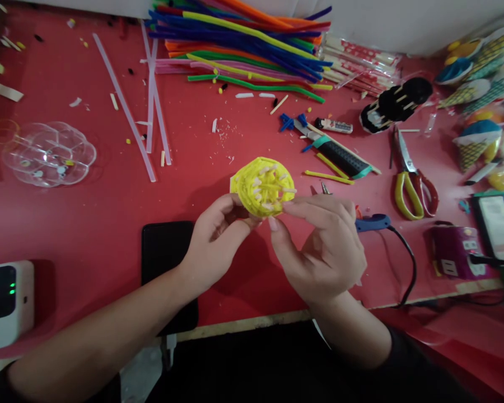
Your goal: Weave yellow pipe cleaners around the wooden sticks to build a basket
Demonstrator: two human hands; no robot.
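Over the middle of the red table I hold up a small round yellow pipe-cleaner piece (265, 186), with several pale stick ends poking out of its open face. My left hand (220, 235) is closed on its lower left side, the thumb beneath the rim and the other fingers partly hidden behind. At the lower right rim, the thumb and forefinger of my right hand (319, 240) pinch the piece near the stick ends. Whether a separate small part lies between those fingertips cannot be seen.
Behind lies a heap of coloured pipe cleaners (252, 45). To the right are a utility knife (342, 157), scissors (409, 179), a blue-handled corded tool (373, 223) and a black figure (397, 105). A phone (168, 246), glue sticks (121, 106) and a clear flower-shaped box (50, 154) lie left.
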